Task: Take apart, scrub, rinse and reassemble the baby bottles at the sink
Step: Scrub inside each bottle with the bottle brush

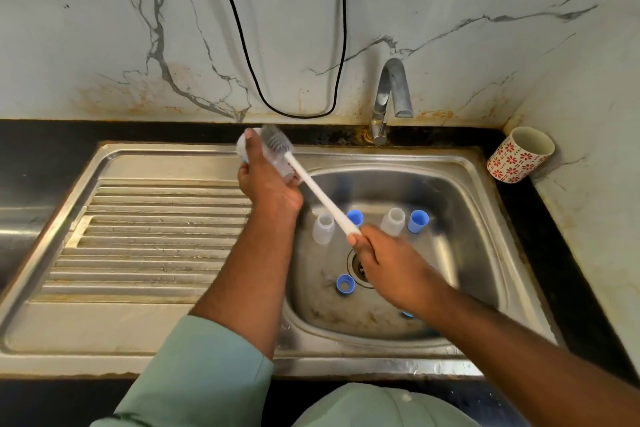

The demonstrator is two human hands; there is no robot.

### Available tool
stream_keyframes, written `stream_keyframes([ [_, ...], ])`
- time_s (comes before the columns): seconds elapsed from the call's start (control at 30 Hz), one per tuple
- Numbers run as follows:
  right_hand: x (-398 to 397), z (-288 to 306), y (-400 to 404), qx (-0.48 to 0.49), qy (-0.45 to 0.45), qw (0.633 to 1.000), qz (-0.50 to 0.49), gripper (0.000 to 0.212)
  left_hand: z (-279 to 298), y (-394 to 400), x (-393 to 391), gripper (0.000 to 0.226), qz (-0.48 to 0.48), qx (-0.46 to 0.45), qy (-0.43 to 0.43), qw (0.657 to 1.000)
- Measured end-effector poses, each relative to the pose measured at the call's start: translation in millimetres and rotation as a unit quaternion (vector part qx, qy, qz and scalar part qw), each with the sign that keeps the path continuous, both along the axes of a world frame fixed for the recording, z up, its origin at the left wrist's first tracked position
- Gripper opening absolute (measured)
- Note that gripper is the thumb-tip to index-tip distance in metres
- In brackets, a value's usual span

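Head view, looking down at the sink: a clear plastic baby bottle [277,163] is held above the back left rim of the basin, lying tilted in the left hand [268,184], whose fingers and thumb curl round its body. A grey-bristled bottle brush with a long white handle [313,189] runs diagonally from the bottle down to the right hand [388,263], which grips the lower end of the handle in a closed fist; the bristle head [277,141] sits against the bottle at the far end, though whether it is inside or alongside cannot be told.

Below the hands, on the floor of the stainless steel sink basin [460,204], two more clear bottles stand upright: one [324,228] left of the brush handle, the other [393,221] right of it. A blue cap [355,218] stands just behind the handle, and a second blue cap [418,221] stands just beside the right-hand bottle. A blue screw ring [345,284] lies near the drain [360,269], left of it.

Left of the basin is the ribbed steel draining board [156,239]. A chrome tap [389,97] rises behind the basin, its spout not running. A white mug with red flower patterns [519,154] stands on the black counter [561,253] in the right corner. A black cable [249,62] hangs in a loop on the marble-patterned wall [104,28].
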State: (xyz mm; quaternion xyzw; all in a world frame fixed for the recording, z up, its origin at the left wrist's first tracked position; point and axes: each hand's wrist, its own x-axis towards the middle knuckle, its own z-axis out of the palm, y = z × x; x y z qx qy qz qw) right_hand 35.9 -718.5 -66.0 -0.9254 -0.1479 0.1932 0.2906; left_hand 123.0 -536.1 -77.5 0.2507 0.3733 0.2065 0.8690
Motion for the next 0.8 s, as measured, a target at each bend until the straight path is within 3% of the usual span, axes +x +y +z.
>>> stream_keyframes([
  [0.17,7,8,9,0.058,0.042,0.996,-0.052,0.04,-6,-23,-4,0.051,-0.045,0.046,0.035,0.997],
  [0.3,3,1,-2,0.025,0.019,0.999,-0.004,0.036,0,-1,-1,0.042,-0.006,0.012,0.01,1.0],
  [0.37,-6,2,-10,0.039,0.051,0.998,-0.009,0.038,-2,1,-3,0.035,-0.015,0.032,0.01,0.999],
  [0.47,10,7,5,0.086,0.058,0.993,-0.058,0.042,-3,-20,-4,0.041,-0.041,0.058,0.031,0.997],
  [0.63,-14,2,-4,0.051,0.068,0.996,-0.001,0.036,-1,5,2,0.036,0.007,0.049,0.02,0.999],
  [0.8,5,7,14,0.098,0.057,0.993,-0.032,0.041,-1,-14,2,0.052,-0.008,0.06,0.053,0.997],
])
